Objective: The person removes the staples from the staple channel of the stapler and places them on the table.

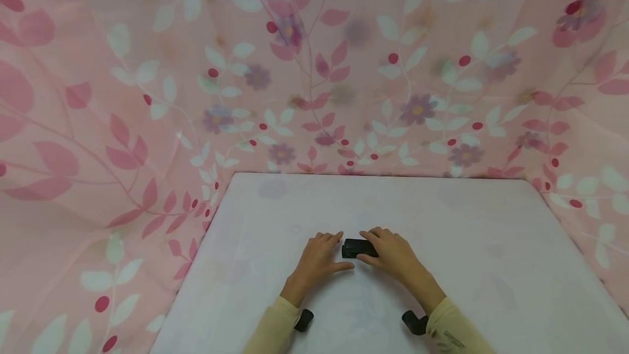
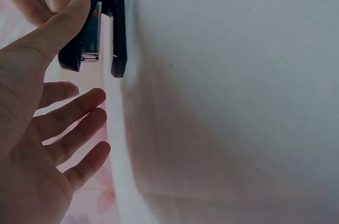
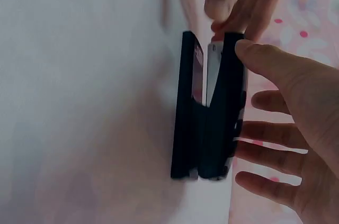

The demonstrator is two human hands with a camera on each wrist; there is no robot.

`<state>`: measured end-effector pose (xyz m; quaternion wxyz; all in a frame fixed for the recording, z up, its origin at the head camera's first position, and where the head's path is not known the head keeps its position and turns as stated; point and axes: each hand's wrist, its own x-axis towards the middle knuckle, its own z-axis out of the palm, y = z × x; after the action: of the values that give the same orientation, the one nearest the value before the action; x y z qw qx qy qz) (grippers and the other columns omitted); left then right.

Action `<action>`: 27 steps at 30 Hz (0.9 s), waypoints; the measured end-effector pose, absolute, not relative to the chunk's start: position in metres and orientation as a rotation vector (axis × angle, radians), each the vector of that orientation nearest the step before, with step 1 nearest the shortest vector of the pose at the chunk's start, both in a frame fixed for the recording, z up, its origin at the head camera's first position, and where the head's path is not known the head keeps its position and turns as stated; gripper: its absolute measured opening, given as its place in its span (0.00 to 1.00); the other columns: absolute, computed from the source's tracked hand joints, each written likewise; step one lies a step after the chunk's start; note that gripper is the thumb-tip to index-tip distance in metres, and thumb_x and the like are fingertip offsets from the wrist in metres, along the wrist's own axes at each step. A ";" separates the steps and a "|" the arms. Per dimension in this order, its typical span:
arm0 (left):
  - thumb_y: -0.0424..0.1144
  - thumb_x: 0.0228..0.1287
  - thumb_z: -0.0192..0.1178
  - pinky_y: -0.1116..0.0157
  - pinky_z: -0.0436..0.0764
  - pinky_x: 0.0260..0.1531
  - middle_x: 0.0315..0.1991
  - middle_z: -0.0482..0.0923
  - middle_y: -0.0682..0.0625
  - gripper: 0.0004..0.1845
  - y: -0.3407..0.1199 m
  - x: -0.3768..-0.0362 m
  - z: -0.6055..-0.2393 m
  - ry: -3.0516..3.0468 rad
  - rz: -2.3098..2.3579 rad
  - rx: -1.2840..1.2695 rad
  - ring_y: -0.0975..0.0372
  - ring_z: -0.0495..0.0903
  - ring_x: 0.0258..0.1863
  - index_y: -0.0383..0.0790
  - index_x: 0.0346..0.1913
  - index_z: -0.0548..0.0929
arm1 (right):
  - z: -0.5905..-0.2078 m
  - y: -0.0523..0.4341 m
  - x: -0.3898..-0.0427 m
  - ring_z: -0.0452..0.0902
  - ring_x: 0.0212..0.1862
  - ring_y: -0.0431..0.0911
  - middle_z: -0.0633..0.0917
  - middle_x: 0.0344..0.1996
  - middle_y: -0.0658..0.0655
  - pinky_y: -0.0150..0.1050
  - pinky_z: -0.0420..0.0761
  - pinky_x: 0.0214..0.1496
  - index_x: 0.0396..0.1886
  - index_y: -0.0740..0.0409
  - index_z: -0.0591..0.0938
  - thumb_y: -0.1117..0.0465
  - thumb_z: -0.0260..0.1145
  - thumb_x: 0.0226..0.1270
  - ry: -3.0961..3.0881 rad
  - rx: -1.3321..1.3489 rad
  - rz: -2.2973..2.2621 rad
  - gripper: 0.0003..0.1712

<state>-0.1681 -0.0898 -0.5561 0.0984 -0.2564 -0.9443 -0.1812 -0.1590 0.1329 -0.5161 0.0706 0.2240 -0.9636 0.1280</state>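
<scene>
A black stapler sits on the white table, with a gap between its upper arm and its base. Over its right end is my right hand, thumb on the near side and fingers spread toward the far side. In the right wrist view that hand's fingers look straight; whether they touch the stapler is hard to tell. My left hand is beside the stapler's left end, apart from it, thumb and fingers spread. The left wrist view shows the stapler partly behind the left thumb.
A white cloth-covered table spreads under both hands. Pink floral fabric hangs behind it and along the sides. Black devices are at both wrists, below light yellow sleeves.
</scene>
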 end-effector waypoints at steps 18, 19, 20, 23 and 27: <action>0.49 0.54 0.73 0.71 0.74 0.38 0.36 0.80 0.53 0.17 -0.081 -0.187 -0.568 -2.847 -0.812 -0.786 0.65 0.74 0.36 0.40 0.40 0.89 | -0.522 0.102 -0.177 0.79 0.36 0.46 0.83 0.36 0.52 0.43 0.80 0.37 0.46 0.54 0.85 0.47 0.74 0.56 -2.854 0.837 0.303 0.22; 0.49 0.54 0.73 0.71 0.74 0.38 0.36 0.81 0.53 0.17 -0.081 -0.187 -0.568 -2.845 -0.812 -0.788 0.65 0.74 0.36 0.40 0.40 0.89 | -0.522 0.102 -0.177 0.79 0.36 0.46 0.83 0.36 0.52 0.42 0.80 0.37 0.45 0.54 0.85 0.47 0.74 0.56 -2.856 0.833 0.300 0.21; 0.49 0.54 0.73 0.71 0.74 0.38 0.36 0.81 0.53 0.17 -0.081 -0.187 -0.568 -2.843 -0.813 -0.791 0.65 0.74 0.36 0.40 0.40 0.89 | -0.522 0.101 -0.178 0.78 0.36 0.45 0.83 0.36 0.51 0.42 0.80 0.37 0.45 0.53 0.85 0.47 0.74 0.56 -2.856 0.830 0.295 0.21; 0.50 0.54 0.73 0.71 0.75 0.38 0.35 0.81 0.53 0.17 -0.080 -0.187 -0.567 -2.842 -0.818 -0.792 0.65 0.74 0.36 0.41 0.40 0.89 | -0.523 0.101 -0.179 0.77 0.35 0.45 0.82 0.35 0.51 0.42 0.79 0.36 0.44 0.53 0.85 0.46 0.75 0.55 -2.853 0.831 0.286 0.21; 0.49 0.53 0.73 0.70 0.75 0.39 0.35 0.81 0.53 0.16 -0.079 -0.188 -0.566 -2.846 -0.832 -0.791 0.64 0.74 0.36 0.41 0.39 0.89 | -0.523 0.102 -0.181 0.77 0.35 0.44 0.81 0.34 0.51 0.41 0.78 0.36 0.43 0.53 0.85 0.46 0.75 0.55 -2.849 0.846 0.276 0.20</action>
<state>-0.1882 -0.0793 -0.5660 0.0362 -0.2576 -0.9268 -0.2708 -0.1806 0.1022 -0.5233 0.0782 0.2827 -0.9515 0.0923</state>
